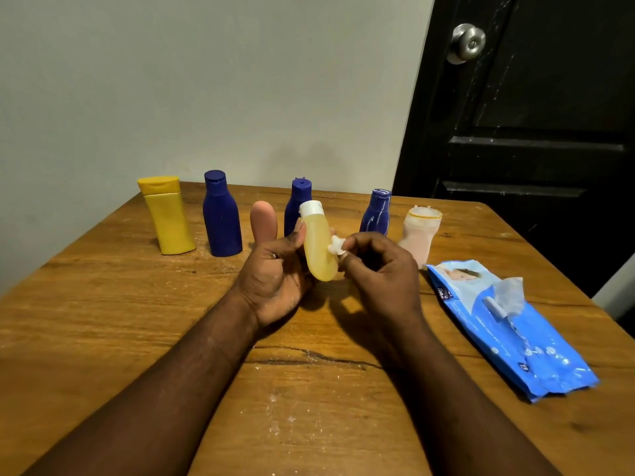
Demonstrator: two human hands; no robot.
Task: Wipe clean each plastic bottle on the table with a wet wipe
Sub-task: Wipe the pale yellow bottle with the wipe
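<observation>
Above the wooden surface (103, 304), midway between its side edges, the left hand (271, 280) grips the pale yellow bottle (319, 249), cap tilted toward the far edge; the right hand (378, 269) pinches a wet wipe (335, 247) against its right flank.

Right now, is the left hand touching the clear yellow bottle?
Touching. The head view shows the left hand gripping the clear yellow bottle, its thumb pressed against the bottle's side.
</observation>
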